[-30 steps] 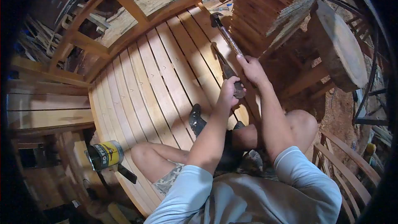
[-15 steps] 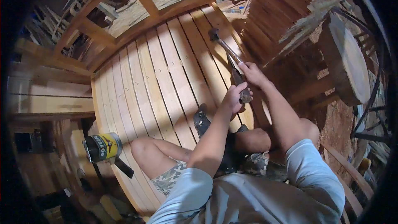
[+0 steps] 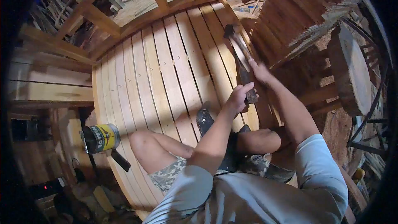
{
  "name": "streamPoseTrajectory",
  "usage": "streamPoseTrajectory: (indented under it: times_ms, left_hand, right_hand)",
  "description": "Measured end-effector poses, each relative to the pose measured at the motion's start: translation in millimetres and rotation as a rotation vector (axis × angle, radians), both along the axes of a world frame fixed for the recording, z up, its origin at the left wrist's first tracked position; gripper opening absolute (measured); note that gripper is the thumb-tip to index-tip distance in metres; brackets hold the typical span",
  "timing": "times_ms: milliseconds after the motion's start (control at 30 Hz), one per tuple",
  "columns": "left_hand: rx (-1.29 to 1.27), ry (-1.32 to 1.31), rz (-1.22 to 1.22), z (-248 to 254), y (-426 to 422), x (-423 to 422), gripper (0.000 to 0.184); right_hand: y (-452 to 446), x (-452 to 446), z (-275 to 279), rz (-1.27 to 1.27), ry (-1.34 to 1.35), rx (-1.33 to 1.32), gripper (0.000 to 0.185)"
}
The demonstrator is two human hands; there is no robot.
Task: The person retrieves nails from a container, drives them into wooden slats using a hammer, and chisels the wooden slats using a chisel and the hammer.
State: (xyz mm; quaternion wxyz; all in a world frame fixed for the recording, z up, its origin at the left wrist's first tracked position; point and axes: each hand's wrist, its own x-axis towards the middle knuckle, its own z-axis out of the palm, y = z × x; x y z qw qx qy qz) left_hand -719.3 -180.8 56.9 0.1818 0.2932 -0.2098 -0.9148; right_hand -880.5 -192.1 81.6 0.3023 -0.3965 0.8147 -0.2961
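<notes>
At the left edge of the bench (image 3: 143,83), a yellow-labelled can (image 3: 100,138) is sitting. Over the bench's right side, our left hand (image 3: 238,97) is gripping a chisel-like tool (image 3: 245,76); just right, our right hand (image 3: 261,72) is gripping a hammer (image 3: 242,45), fingers closed around each handle.

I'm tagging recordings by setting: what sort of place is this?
Probably a woodworking shop: a stack of rough-edged boards stands beside a slatted wooden platform, and the right hand holds a hammer.
</notes>
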Motion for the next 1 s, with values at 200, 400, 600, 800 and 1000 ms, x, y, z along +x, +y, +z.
streamPoseTrajectory:
  times_ms: [200,400,600,800,1000]
  left_hand:
    - [0.054,0.015,0.013,-11,0,-3,0.022]
    - [0.052,0.004,0.003,0,-3,-3,0.022]
    - [0.013,0.105,0.06,-21,2,-8,0.022]
    - [0.011,-0.037,0.016,-4,1,-4,0.024]
    - [0.028,0.051,0.067,-22,2,-8,0.022]
  right_hand:
    - [-8,-9,35,-0.019,-0.134,-0.334,0.053]
    - [-2,-13,-34,0.085,0.075,-0.385,0.052]
    - [3,2,25,0.255,-0.046,-0.273,0.045]
    - [-13,-21,-61,0.105,-0.008,-0.314,0.041]
    - [6,1,-8,0.185,-0.048,-0.368,0.06]
